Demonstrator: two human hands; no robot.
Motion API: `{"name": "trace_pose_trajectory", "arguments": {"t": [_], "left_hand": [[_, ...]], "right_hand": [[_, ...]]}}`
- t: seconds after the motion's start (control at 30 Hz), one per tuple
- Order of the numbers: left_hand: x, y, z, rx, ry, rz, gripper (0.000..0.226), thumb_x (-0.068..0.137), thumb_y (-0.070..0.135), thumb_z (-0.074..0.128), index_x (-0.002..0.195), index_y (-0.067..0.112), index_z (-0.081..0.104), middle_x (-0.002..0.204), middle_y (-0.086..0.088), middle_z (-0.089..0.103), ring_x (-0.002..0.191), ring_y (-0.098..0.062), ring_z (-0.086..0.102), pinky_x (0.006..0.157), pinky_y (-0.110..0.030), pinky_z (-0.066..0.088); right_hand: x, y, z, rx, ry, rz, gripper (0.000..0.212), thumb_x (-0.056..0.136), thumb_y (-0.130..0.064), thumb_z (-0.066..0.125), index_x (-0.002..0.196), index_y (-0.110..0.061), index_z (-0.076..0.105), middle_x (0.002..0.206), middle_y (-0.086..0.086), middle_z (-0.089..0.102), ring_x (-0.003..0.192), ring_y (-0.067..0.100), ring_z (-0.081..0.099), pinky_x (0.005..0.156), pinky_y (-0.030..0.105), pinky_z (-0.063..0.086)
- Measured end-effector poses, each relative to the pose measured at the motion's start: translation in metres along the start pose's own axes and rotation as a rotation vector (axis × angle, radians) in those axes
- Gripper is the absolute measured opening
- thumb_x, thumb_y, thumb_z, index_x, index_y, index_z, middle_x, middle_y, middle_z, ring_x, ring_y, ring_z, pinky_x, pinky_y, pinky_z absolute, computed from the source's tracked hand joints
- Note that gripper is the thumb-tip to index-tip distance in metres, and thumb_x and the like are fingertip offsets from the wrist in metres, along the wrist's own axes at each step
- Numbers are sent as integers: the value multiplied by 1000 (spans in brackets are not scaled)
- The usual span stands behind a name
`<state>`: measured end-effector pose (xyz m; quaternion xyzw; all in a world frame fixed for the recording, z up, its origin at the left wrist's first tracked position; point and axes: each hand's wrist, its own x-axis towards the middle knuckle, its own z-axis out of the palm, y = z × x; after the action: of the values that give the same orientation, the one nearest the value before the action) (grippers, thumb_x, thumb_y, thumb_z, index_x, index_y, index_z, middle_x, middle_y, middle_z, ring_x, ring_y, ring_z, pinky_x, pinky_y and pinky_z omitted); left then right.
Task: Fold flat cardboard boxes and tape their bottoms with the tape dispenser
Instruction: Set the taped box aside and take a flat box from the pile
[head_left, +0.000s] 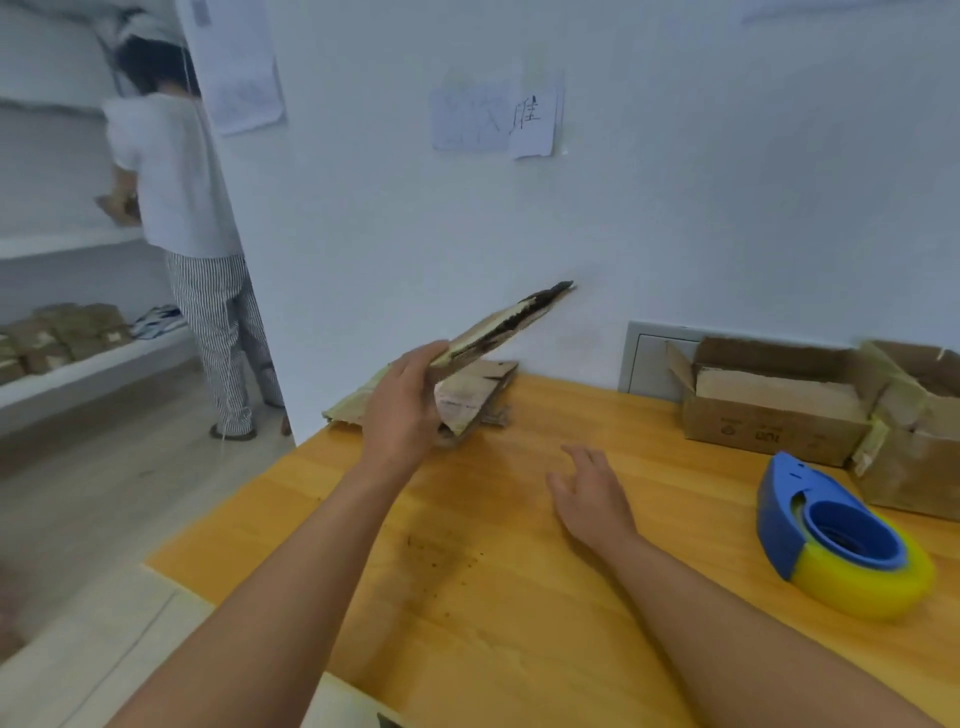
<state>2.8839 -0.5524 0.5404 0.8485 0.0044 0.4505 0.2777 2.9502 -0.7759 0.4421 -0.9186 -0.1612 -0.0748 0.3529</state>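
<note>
Nearest: both forearms come in from 6 o'clock over the yellow wooden table (519, 623), which has a patch of dark specks (441, 556) near its middle. Right hand (592, 499) is palm-down just over the tabletop, fingers spread and relaxed, holding nothing; can't tell whether it touches the wood. At 3 o'clock from it, well apart, the tape dispenser (831, 535) lies on the table: blue body, yellowish tape roll, untouched. Left hand (405, 410), at about 11 o'clock from the right hand, grips a flat cardboard box (498, 327) by its near end, fingers curled round the edge; the piece is lifted off the table and tilted, its far end up toward the wall at 1 o'clock, dark marks along the visible edge. Under and just behind that hand, a stack of flat cardboard (467, 395) sits at the table's far-left corner against the wall. At 2 o'clock, far right of the table, two opened cardboard boxes (779, 415) stand side by side, touching, flaps up. Behind: white wall with paper sheets (493, 119) stuck on it, handwriting on one. Far at 10 o'clock, another person (176, 208) stands back to camera at white shelves (67, 244); brown packages (67, 332) sit on a lower shelf.
</note>
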Motion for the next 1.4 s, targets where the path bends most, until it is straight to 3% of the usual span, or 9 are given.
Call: {"name": "trace_pose_trajectory", "arguments": {"t": [0.13, 0.4, 0.53, 0.7, 0.83, 0.93, 1.03, 1.23, 1.4], "left_hand": [[-10, 32, -11, -225, 25, -83, 23, 105, 20, 41, 122, 16, 56, 101, 12, 61, 85, 8, 53, 69, -5, 37], [-32, 63, -6, -520, -86, -222, 18, 105, 28, 40, 101, 43, 50, 103, -4, 60, 90, -15, 58, 78, -34, 49], [-41, 78, 5, -633, -112, -330, 25, 106, 26, 39, 101, 45, 54, 98, 19, 64, 94, -2, 60, 83, -30, 47], [-52, 89, 27, -695, -168, -393, 29, 108, 29, 32, 124, 41, 54, 119, 17, 62, 115, -5, 56, 99, -31, 44], [-52, 101, 41, -541, -106, -382, 42, 107, 35, 33, 148, 27, 38, 137, 16, 42, 127, -4, 39, 106, -29, 33], [-55, 108, 41, -583, -34, -430, 29, 105, 40, 36, 131, 33, 46, 122, 11, 52, 118, -13, 52, 96, -34, 45], [-66, 112, 35, -733, -23, -457, 40, 97, 58, 35, 129, 38, 46, 129, 11, 53, 123, -12, 51, 105, -42, 45], [-88, 116, 27, -743, -244, -249, 77, 80, 74, 53, 145, 36, 38, 145, 3, 44, 135, -16, 43, 108, -52, 42], [-74, 122, 20, -731, -241, -254, 47, 81, 69, 55, 126, 69, 39, 137, 15, 49, 128, -8, 48, 106, -49, 45]], "right_hand": [[-9, 3, -29, 199, 90, 75, 65, 98, -43, 55, 154, -22, 28, 156, 3, 31, 136, 24, 41, 107, 37, 36], [-34, 16, -107, 656, 274, 138, 93, 92, -46, 64, 159, -29, 1, 166, 0, 12, 151, 23, 17, 116, 39, 22], [-56, 22, -128, 630, 267, 144, 99, 88, -57, 65, 159, -29, 1, 166, -1, 13, 150, 24, 19, 109, 36, 26], [-77, 22, -134, 639, 228, 54, 101, 84, -56, 72, 157, -33, 7, 162, -5, 22, 146, 17, 25, 111, 31, 30], [-85, 19, -129, 595, 261, 38, 91, 83, -51, 75, 153, -33, 19, 129, -35, 34, 123, -3, 36, 89, 7, 34], [-86, 22, -128, 581, 317, 27, 70, 85, -45, 75, 139, -40, 30, 122, -31, 46, 120, 6, 51, 93, 21, 49], [-89, 23, -129, 524, 329, 11, 76, 84, -47, 75, 145, -38, 30, 137, -10, 49, 127, 12, 49, 104, 41, 49], [-92, 12, -134, 469, 319, -53, 92, 81, -53, 75, 153, -44, 19, 138, -11, 37, 125, 7, 43, 92, 15, 40], [-98, 3, -144, 446, 297, -97, 92, 78, -64, 70, 149, -59, 10, 144, -18, 28, 131, 6, 37, 104, 27, 36]]}}
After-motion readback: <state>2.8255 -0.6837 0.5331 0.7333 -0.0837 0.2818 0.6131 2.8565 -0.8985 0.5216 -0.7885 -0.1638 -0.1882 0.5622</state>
